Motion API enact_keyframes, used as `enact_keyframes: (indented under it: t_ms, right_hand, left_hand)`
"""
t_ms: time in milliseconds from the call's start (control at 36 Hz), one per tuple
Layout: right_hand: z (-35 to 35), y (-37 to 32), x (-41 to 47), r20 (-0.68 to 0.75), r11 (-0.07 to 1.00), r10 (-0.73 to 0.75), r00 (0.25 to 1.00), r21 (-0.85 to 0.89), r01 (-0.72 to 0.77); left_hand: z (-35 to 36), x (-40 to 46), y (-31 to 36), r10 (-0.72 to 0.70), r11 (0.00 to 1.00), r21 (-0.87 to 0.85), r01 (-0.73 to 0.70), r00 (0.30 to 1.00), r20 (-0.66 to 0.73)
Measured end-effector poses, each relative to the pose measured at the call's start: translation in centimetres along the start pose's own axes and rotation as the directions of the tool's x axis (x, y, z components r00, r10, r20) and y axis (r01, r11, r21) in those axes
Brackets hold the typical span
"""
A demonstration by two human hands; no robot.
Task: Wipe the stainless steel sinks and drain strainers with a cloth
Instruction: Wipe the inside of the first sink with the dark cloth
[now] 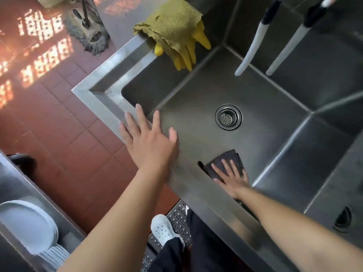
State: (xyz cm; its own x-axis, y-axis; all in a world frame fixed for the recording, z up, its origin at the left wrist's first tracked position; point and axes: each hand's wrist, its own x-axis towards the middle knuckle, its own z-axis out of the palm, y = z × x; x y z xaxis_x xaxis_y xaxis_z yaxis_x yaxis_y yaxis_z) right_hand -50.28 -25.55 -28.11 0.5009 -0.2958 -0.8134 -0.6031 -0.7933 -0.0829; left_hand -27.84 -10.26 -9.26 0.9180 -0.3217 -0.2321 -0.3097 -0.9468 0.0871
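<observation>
A deep stainless steel sink (pixel 196 91) fills the middle of the view, with a round perforated drain strainer (pixel 228 117) in its floor. My right hand (pixel 230 178) lies flat on a dark cloth (pixel 227 160), pressing it against the near inner wall of the sink, fingers spread. My left hand (pixel 149 138) rests open on the sink's near-left rim, fingers apart, holding nothing. A second basin (pixel 322 193) lies to the right, and its drain (pixel 343 218) shows at the right edge.
Yellow rubber gloves (pixel 188 50) under a yellow-green cloth (pixel 170 22) hang over the far rim. Two white faucet spouts (pixel 251 48) hang over the divider. A mop (pixel 88 34) stands on the red tile floor; stacked plates (pixel 25 222) sit at lower left.
</observation>
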Motion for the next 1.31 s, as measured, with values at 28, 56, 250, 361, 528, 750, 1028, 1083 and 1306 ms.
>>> enact_keyframes:
  t_ms: [28,56,250,361,528,750,1028,1083,1306]
  right_hand:
    - [0.0,0.1,-0.2,0.031,1.0,0.014,0.999,0.021,-0.014]
    - [-0.1,0.1,-0.3,0.053,0.999,0.02,0.998,0.04,-0.022]
    - [-3.4,-0.8,3.3,-0.035,0.944,0.209,0.977,0.27,-0.192]
    - [-7.5,-0.5,6.9,-0.074,0.874,0.319,0.945,0.408,-0.263]
    - [-12.0,0.0,10.6,-0.066,0.78,0.459,0.886,0.506,-0.367]
    - [-9.6,1.1,8.2,-0.127,0.878,0.339,0.932,0.399,-0.265]
    - [-3.5,-0.1,3.2,0.037,0.789,0.424,0.905,0.475,-0.389]
    - [-4.8,-0.5,3.9,0.045,0.729,0.476,0.879,0.538,-0.422]
    - [-15.0,3.3,10.4,-0.011,0.593,0.609,0.793,0.669,-0.447]
  left_hand:
    - [0.0,0.0,0.0,-0.002,1.0,0.006,0.002,1.0,-0.002]
    - [0.0,0.0,0.0,-0.002,1.0,0.012,0.002,1.0,-0.007]
    - [0.2,-0.2,0.1,-0.01,0.999,0.053,0.012,0.999,-0.038]
    - [0.4,-0.1,0.2,-0.025,0.998,0.058,0.028,0.998,-0.054]
    - [0.6,0.0,0.3,-0.037,0.997,0.062,0.042,0.997,-0.068]
    - [0.6,0.0,0.3,-0.046,0.997,0.056,0.049,0.998,-0.05]
    - [-0.2,0.0,0.9,-0.058,0.997,0.054,0.058,0.998,-0.004]
    - [-0.3,-0.1,0.9,-0.057,0.997,0.058,0.057,0.998,-0.005]
    - [0.0,-0.1,0.5,-0.074,0.996,0.057,0.076,0.997,-0.027]
